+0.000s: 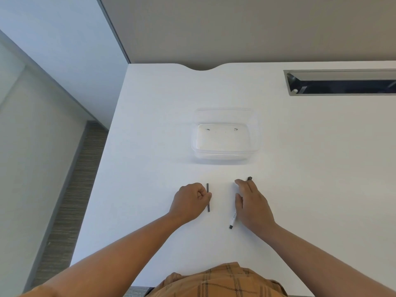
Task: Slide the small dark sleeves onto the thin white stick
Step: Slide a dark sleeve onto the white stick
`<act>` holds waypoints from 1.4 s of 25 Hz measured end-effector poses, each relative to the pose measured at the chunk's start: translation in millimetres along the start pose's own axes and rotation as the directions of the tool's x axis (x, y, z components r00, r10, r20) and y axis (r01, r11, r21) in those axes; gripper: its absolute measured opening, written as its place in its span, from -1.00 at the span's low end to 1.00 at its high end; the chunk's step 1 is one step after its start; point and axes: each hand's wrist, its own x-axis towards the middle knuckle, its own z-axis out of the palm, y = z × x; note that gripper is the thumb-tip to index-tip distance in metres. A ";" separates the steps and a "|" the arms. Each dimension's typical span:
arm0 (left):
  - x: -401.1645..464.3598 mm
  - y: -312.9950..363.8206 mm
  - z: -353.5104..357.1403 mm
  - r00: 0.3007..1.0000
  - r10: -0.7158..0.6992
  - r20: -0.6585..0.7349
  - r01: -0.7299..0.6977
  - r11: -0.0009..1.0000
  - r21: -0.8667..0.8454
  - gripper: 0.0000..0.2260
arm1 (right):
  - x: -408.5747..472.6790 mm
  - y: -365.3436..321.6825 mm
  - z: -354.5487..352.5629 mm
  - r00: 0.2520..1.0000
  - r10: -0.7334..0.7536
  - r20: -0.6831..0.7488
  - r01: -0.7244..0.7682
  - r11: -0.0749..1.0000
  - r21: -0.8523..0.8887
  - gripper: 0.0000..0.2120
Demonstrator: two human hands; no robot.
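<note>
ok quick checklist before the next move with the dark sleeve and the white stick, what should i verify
1. Left hand has the long dark sleeve: cannot tell; fingers are curled against it, but it seems to lie on the table.
2. Right hand has the white stick: cannot tell; the hand lies over it and only its near end with a dark tip shows.
3. Stick and sleeve ends lined up: not ok; they lie side by side, apart.
4. Second small dark piece within reach: ok, just past the right fingertips.
5. Clear plastic container out of the way: ok, farther back.
</note>
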 end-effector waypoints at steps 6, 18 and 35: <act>-2.5 11.1 -9.7 0.996 0.070 0.049 -0.058 0.976 -0.210 -0.92 | 6.1 -0.2 -7.1 0.999 0.011 0.044 -0.012 1.000 0.013 -0.64; -17.8 59.5 -31.1 0.761 0.621 0.187 -0.589 0.783 -0.200 -0.77 | 20.0 -21.8 -33.9 0.911 0.353 0.215 -0.388 0.552 0.738 -0.93; -10.0 55.7 -39.3 0.963 0.266 -0.043 -0.247 0.808 -0.535 -0.78 | 10.4 -34.1 -36.7 0.984 -0.177 0.034 0.133 0.838 0.529 -0.73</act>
